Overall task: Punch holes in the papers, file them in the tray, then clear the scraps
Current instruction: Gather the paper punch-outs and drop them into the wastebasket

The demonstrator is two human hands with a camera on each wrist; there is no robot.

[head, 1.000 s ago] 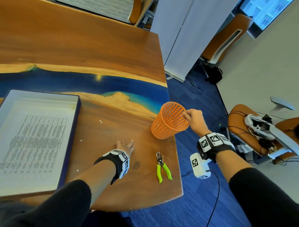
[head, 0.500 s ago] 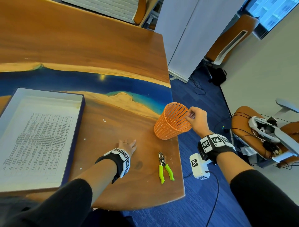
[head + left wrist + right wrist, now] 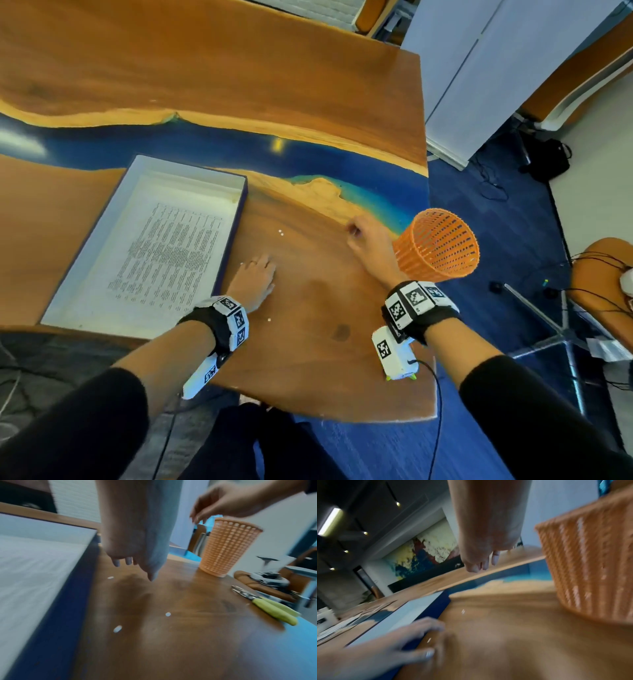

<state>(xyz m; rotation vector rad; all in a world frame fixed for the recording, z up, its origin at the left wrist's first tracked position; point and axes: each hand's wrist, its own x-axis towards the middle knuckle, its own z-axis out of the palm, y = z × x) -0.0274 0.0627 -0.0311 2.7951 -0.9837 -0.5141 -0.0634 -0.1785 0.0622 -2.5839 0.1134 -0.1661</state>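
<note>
tray (image 3: 236, 219) sits on the wooden table (image 3: 308, 85) left of centre, long axis running from the near-left edge away toward the blue resin strip, slightly angled right at the far end. printed paper (image 3: 171, 260) lies flat inside it, text lines running across the short side, sheet's long axis same as tray. left hand (image 3: 255, 281) flat on the table just beside the tray's right wall, fingers straight and loosely spread, holding nothing, fingertips pointing away from the person. right hand (image 3: 368, 240) above the table left of the orange basket (image 3: 436, 246), fingers curled down loosely, nothing seen in them; cannot tell if they pinch a scrap. basket upright near the table's right edge, mouth up, just beside the right wrist, touching or not unclear. small white scraps (image 3: 280, 233) on the wood between the hands, one more (image 3: 269, 320) near the left wrist; left wrist view shows three dots (image 3: 168, 614). hole punch (image 3: 267, 604) with yellow-green handles lies near the table's right edge, handles toward the person, metal jaws pointing toward the basket. both wrist views blurred.
</note>
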